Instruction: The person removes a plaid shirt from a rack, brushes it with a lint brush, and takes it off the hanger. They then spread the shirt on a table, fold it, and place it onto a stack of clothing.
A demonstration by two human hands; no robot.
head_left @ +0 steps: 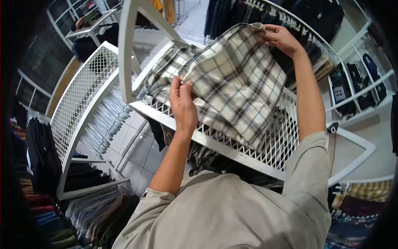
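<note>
A cream and dark plaid shirt (236,79) is spread, partly folded, above a white mesh shelf (286,143). My left hand (182,101) pinches its near left edge between thumb and fingers. At the upper right, my right hand (282,39) grips the shirt's far corner, holding it raised. Under and behind it, to the left, lies more plaid cloth (166,66) of a similar pattern, resting on the shelf.
The shelf has a white metal frame (125,54) rising at its left. Farther left is another mesh rack (89,74) with pale hangers (107,120) below. Dark folded clothes (41,153) lie at the left, hanging garments (95,211) lower down, and shelved items (352,89) at the right.
</note>
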